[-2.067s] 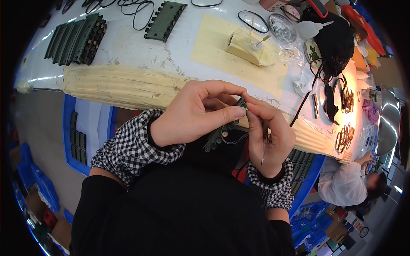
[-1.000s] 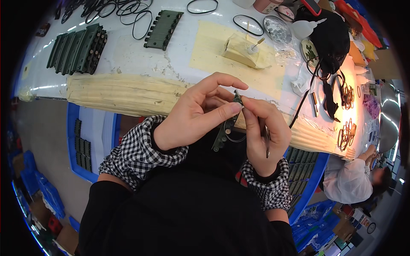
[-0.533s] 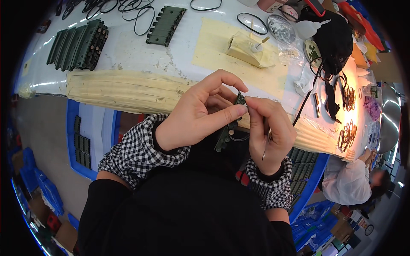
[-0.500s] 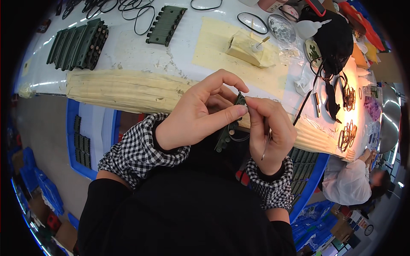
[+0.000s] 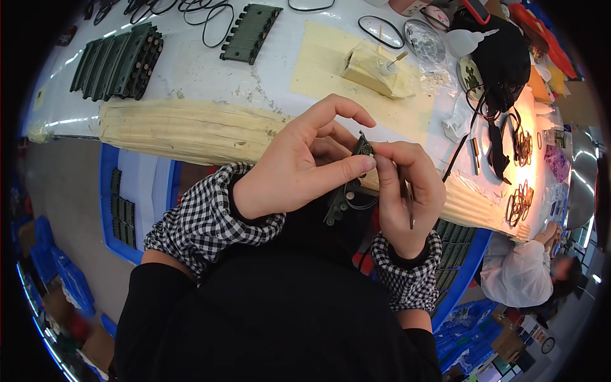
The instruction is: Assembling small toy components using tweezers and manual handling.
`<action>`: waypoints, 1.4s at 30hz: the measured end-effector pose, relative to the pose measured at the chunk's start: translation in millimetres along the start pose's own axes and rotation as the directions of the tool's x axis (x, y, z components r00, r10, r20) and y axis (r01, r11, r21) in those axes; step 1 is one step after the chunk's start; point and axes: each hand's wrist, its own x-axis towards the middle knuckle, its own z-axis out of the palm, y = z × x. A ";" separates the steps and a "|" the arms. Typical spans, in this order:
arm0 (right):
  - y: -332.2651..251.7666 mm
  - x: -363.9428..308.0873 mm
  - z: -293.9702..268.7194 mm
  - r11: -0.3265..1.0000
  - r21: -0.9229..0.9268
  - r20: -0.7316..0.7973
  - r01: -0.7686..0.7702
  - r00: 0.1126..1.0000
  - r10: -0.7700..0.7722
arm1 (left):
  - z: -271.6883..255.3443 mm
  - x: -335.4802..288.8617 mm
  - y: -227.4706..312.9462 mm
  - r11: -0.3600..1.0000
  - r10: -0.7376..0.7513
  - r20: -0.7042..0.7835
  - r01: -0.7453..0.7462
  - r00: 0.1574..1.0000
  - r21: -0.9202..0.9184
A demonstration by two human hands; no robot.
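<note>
A dark green model chassis part with small wheels [image 5: 341,205] is held at the edge of the table. My left hand [image 5: 302,162] is closed on it, thumb and fingers around its upper end. A thin dark toothed band, like a small track, loops by the wheels. My right hand [image 5: 410,191] is closed too, with thumb and forefinger pinched against the upper end of the part; whatever lies between those tips is hidden. A slim metal tool, like tweezers [image 5: 411,213], is tucked in its palm.
Stacked green chassis parts [image 5: 118,63] stand at the left, and a single one [image 5: 251,33] lies farther back. Beyond my hands is a tape-wrapped block [image 5: 369,73] with a stick in a small cup. Blue trays [image 5: 137,258] hold more parts. At right, a person [image 5: 519,274] works.
My right hand has turned slightly, so the metal tool in its palm now points lower. Both hands still hold the green part, whose toothed loop shows more clearly. The view has shifted a little.
</note>
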 end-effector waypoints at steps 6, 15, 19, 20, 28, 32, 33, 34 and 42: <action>6.6 -1.3 -4.7 0.997 0.074 0.028 -0.017 1.000 0.015 | -3.0 0.9 8.3 0.997 -0.080 0.057 0.079 0.995 0.021; 1.4 5.2 -17.6 0.999 -0.007 0.155 0.052 0.987 -0.051 | -5.7 1.2 8.0 0.992 -0.121 0.112 0.116 0.986 0.055; 7.7 6.1 -13.5 0.986 -0.044 0.128 0.161 0.980 -0.154 | -4.7 1.7 9.3 0.990 -0.141 0.118 0.137 0.983 0.046; 7.7 5.5 -11.8 0.984 -0.057 0.133 0.168 0.978 -0.159 | -4.6 1.1 8.7 0.989 -0.145 0.112 0.139 0.983 0.057; 10.0 -4.2 -0.8 0.973 -0.108 0.042 0.202 0.979 -0.199 | -3.8 1.6 2.9 0.994 -0.107 0.082 0.105 0.991 0.031; 10.4 -7.0 -0.4 0.983 -0.088 0.031 0.161 0.987 -0.159 | -2.1 1.5 4.3 0.996 -0.086 0.062 0.085 0.994 0.016; 11.5 -7.7 0.7 0.987 -0.057 0.015 0.149 0.989 -0.148 | -2.3 1.6 3.6 0.997 -0.077 0.065 0.077 0.995 0.006; 13.1 -8.4 2.1 0.990 -0.027 0.000 0.137 0.991 -0.137 | -3.0 1.6 1.8 0.998 -0.067 0.071 0.068 0.995 -0.006; 8.4 -8.5 0.5 0.987 -0.078 0.000 0.138 0.990 -0.138 | -2.9 3.2 -2.3 1.000 -0.005 0.075 0.007 0.997 -0.016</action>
